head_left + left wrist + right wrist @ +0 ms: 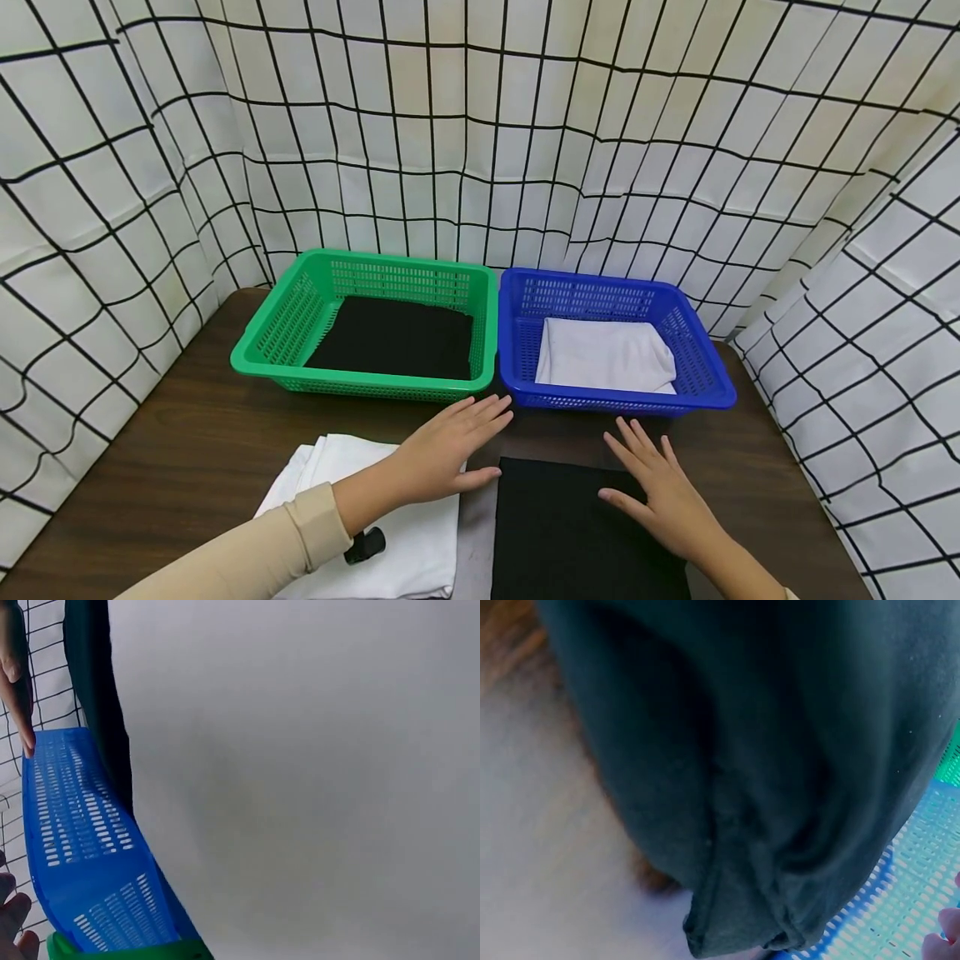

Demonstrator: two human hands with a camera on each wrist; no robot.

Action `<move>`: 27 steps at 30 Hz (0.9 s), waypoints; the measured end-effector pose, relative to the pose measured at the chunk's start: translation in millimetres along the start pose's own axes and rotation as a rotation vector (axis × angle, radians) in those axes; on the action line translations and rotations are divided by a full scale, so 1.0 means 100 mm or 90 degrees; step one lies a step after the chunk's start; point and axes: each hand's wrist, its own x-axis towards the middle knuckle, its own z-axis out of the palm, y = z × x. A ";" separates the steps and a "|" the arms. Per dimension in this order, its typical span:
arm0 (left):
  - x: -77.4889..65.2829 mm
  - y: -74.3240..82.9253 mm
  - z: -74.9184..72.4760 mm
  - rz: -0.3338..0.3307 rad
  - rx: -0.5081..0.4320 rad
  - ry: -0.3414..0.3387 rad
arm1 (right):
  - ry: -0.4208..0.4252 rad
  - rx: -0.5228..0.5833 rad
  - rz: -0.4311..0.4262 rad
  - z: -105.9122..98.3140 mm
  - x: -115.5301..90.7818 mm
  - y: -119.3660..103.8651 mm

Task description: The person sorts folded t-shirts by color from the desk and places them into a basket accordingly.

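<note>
In the head view my left hand [453, 446] is stretched out with its fingers spread, above the gap between a folded white cloth [408, 533] and a black cloth [570, 533]. My right hand [660, 500] hovers over the black cloth's right side, fingers apart and nothing gripped. The white cloth lies partly beneath my left forearm. Dark fabric [780, 787] fills much of the right wrist view, with fingertips [949, 937] at its right edge. A pale surface takes up most of the left wrist view.
Behind the hands stand a green basket [367, 382] with a folded black cloth [405, 337] in it and a blue basket [600, 398] holding a folded white cloth [603, 354]. Black wire grid panels [465, 117] backed with white sheeting enclose the brown table [172, 467].
</note>
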 end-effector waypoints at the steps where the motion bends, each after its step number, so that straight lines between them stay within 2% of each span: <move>1: 0.00 0.01 0.00 0.001 -0.003 -0.002 | 0.000 0.000 0.000 0.00 0.00 0.00; 7: -0.01 0.07 0.06 0.014 -0.013 -0.012 | -0.009 0.000 -0.002 0.03 -0.02 0.00; 12: -0.02 0.13 0.18 0.013 -0.029 -0.049 | -0.030 -0.003 -0.006 0.07 -0.02 0.01; 19: -0.04 0.17 0.25 -0.029 -0.083 -0.084 | -0.068 0.001 -0.005 0.12 -0.05 0.02; 27: -0.07 0.21 0.30 -0.102 -0.171 -0.088 | -0.081 0.015 0.010 0.14 -0.08 0.03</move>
